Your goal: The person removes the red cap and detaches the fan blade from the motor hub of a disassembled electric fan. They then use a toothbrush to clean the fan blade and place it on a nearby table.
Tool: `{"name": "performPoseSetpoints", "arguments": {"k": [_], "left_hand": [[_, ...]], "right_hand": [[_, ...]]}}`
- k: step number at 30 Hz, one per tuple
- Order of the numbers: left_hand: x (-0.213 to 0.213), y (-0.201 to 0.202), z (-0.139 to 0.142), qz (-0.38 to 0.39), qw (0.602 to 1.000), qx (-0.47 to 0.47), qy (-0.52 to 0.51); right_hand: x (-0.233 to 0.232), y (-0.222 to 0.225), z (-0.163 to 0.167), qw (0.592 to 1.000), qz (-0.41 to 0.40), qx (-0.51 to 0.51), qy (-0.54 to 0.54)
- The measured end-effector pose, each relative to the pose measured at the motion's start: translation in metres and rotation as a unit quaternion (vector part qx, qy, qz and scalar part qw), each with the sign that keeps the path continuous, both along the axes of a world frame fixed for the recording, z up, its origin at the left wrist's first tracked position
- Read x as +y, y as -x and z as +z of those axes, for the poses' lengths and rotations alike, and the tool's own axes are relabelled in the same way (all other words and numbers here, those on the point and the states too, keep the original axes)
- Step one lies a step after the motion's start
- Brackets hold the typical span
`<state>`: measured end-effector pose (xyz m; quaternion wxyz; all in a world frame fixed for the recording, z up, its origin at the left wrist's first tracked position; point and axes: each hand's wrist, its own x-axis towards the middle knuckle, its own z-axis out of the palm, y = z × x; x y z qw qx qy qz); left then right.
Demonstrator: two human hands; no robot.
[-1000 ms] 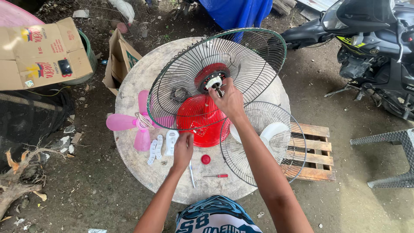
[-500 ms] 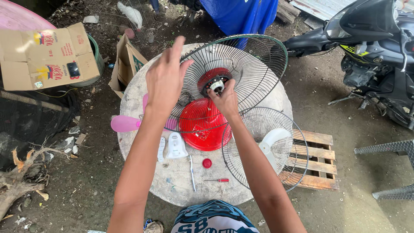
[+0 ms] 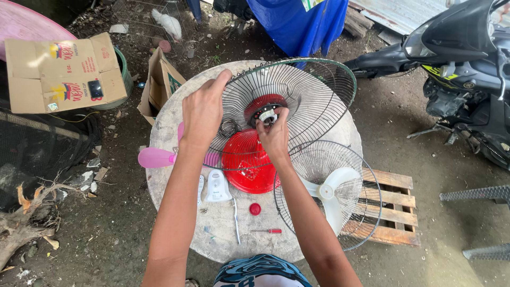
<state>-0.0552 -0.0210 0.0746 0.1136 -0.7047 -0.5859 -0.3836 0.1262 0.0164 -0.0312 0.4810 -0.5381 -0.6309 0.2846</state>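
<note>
A round wire fan guard (image 3: 313,101) is held tilted above a round concrete table (image 3: 175,133); its upper-left rim is pinched by the left hand (image 3: 203,112), the grip closed on the wire with the fingers curled over the edge; the right hand (image 3: 275,139) is set at the hub in the guard's centre, its fingertips closed around the small white and dark centre piece (image 3: 268,116) on the red motor housing (image 3: 249,159); the housing is seen through and below the wires, resting on the table.

A pink fan blade (image 3: 155,157) is seen jutting out past the table's left edge, partly hidden behind the left forearm; just below the red housing a small red cap (image 3: 255,209) and a red-handled screwdriver (image 3: 266,231) are laid on the table; a white plastic part (image 3: 217,186) is laid near the left forearm.

A second wire guard (image 3: 366,212) with a white blade (image 3: 332,191) inside it is propped at the table's right side, over a wooden pallet (image 3: 396,212); a cardboard box (image 3: 61,72) is placed on the ground at the far left; a blue cloth (image 3: 308,24) is hung beyond the table; a black motorbike (image 3: 457,64) is parked at the right.
</note>
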Motion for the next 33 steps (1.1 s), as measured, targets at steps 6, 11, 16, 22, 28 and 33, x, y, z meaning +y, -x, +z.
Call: {"name": "performPoseSetpoints", "arguments": {"k": [6, 11, 16, 22, 28, 33], "left_hand": [[0.003, -0.002, -0.002, 0.002, 1.0, 0.014, -0.016], [0.003, -0.001, -0.005, 0.008, 1.0, 0.005, -0.002], [0.005, -0.001, -0.006, 0.0, 1.0, -0.005, -0.001], [0.006, -0.004, -0.005, 0.006, 1.0, 0.01, 0.009], [0.005, -0.005, -0.006, 0.012, 1.0, 0.011, 0.011], [0.006, -0.008, -0.008, 0.013, 1.0, 0.015, 0.008]], "right_hand": [[0.007, -0.005, 0.007, 0.986, -0.006, -0.166, -0.006], [0.009, -0.001, 0.012, 0.994, -0.02, -0.096, 0.042], [0.006, -0.003, 0.013, 0.991, -0.005, -0.129, 0.023], [-0.002, 0.007, 0.01, 0.993, -0.065, -0.092, -0.017], [0.001, 0.008, 0.008, 0.994, -0.082, -0.072, -0.003], [0.006, 0.005, 0.009, 0.992, -0.079, -0.092, -0.024]]}}
